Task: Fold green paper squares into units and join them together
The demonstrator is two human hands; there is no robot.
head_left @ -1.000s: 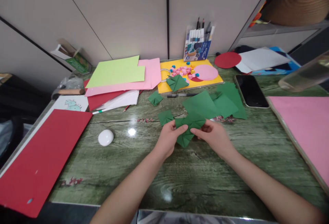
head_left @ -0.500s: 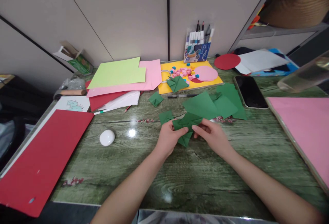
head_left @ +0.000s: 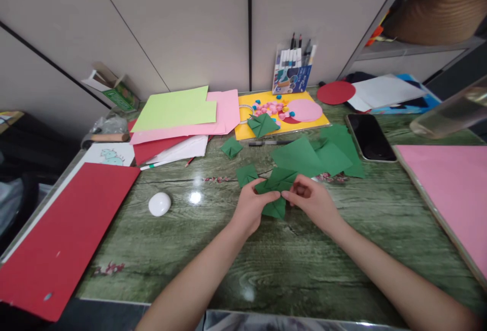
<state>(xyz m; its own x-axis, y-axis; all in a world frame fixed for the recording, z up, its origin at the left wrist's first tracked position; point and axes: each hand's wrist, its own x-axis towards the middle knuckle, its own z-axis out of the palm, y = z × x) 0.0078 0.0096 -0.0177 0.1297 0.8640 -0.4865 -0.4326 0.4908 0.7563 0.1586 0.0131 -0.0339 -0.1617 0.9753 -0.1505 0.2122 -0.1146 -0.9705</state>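
Observation:
Between my hands is a folded piece of green paper (head_left: 279, 177), held just above the table. My left hand (head_left: 251, 203) pinches its left side, thumb on top. From the right, my right hand (head_left: 310, 196) grips the near edge with thumb and curled fingers; the two thumb tips almost meet. Below the held piece another folded green piece (head_left: 274, 209) shows in part; whether it is joined to it I cannot tell. One small folded green square (head_left: 246, 174) lies just behind my left hand, another (head_left: 231, 147) farther back. Flat green sheets (head_left: 300, 154) lie beyond my right hand.
A phone (head_left: 371, 137) lies at right, near a pink board (head_left: 449, 189). A white rounded object (head_left: 159, 204) and a red sheet (head_left: 72, 229) are at left. Behind are lime paper (head_left: 175, 110), a pen (head_left: 268, 143), a yellow sheet (head_left: 243, 131) and a marker pack (head_left: 292, 72).
My right thumb has shifted slightly left and down along the green paper's near edge, close to the left thumb. The held paper has turned a little; the other things stay in place.

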